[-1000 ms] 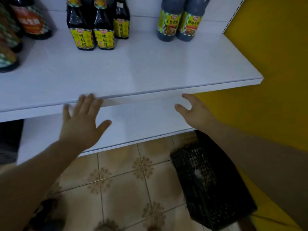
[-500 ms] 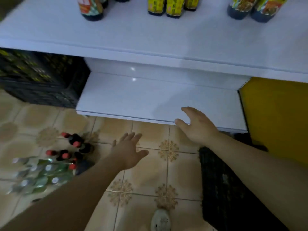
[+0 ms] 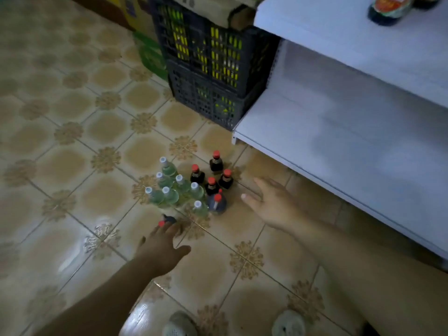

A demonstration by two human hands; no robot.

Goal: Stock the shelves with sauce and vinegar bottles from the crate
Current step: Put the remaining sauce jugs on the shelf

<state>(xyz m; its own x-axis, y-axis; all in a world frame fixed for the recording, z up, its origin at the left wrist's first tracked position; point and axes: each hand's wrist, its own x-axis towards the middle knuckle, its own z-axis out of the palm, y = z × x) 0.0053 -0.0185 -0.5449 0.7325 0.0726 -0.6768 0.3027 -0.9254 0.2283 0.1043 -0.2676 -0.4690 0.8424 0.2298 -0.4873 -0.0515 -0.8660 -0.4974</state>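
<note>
Nearest us, two pale shoes [image 3: 180, 323] stood on the tiled floor [image 3: 72, 146]. Ahead of them we saw the left hand [image 3: 161, 248] held low over the tiles, palm down, its fingers [image 3: 167, 232] spread and the thumb out to the right, holding nothing. At those fingertips sat a lone bottle [image 3: 169, 219], dark with a red cap and tilted. We could not tell whether the fingers touched it.

The right hand [image 3: 271, 204] hung further on and to the right, also empty, its fingers [image 3: 266, 185] straight and loosely apart, the thumb pointing left.

The bottles stood on the floor between the two hands and just beyond them. Past the left fingers were the clear bottles [image 3: 174, 190], seven with white caps, packed close together. Just left of the right thumb stood a round bottle [image 3: 217, 203], dark with a red cap, touching the clear group. Beyond it, left of the right fingers, stood four small dark bottles [image 3: 213, 175] with red caps.

Right of the right fingers ran the white lower shelf [image 3: 339, 141], bare where we could see it. Well beyond both hands, two black crates [image 3: 213, 69] sat stacked against that shelf's end, with yellow showing through their grids. Furthest off, on the upper shelf [image 3: 339, 40], stood one dark jar [image 3: 388, 10], cut off by the frame.
</note>
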